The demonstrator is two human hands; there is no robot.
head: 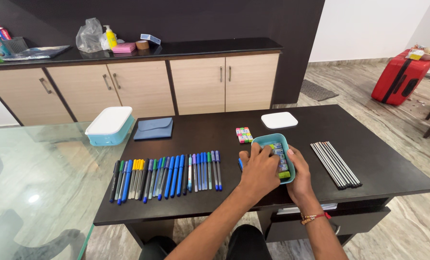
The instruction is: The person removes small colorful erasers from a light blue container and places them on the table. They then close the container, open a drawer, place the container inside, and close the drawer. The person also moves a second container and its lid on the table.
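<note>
Both hands at a small teal box of erasers on a dark desk.

From the left: a white-lidded pale blue container (110,126) and a flat blue envelope pouch (153,128) lie at the desk's far left, with a long row of blue, green and yellow pens (165,174) side by side in front of them. The left hand (258,172) rests on the near left rim of the small teal rectangular plastic box (274,140), fingers curled together and reaching into it over the colourful erasers (281,161) inside. The box's long axis runs away from the person, slightly tilted. The right hand (299,175) holds its right wall, fingers closed against it. A few loose erasers (244,135) and a white square lid (279,120) lie just beyond, and a bundle of grey pencils (336,164) lies further right.
</note>
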